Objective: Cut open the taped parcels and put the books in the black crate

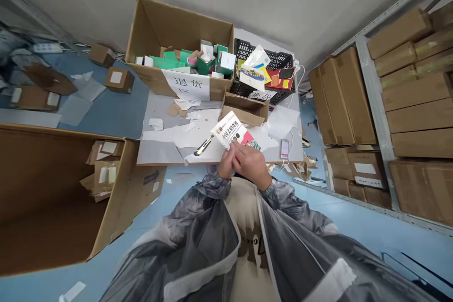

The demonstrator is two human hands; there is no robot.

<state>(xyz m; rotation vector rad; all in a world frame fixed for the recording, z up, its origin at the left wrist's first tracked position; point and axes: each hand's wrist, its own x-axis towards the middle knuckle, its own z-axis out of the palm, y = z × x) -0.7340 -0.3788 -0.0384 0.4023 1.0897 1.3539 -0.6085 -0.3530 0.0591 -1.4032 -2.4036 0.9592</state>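
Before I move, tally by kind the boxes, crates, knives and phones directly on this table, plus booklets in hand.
Cardboard boxes: 2 (large box, small box)
Black crate: 1
Utility knife: 1
Phone: 1
Held booklet: 1
Total: 6

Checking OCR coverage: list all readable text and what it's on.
"中国文明奇迹": book.
"退货区": white sheet on large carton.
"换货": second sheet on black crate.
Too small or blurred: shirt lettering, phone screen, shelf-box labels.
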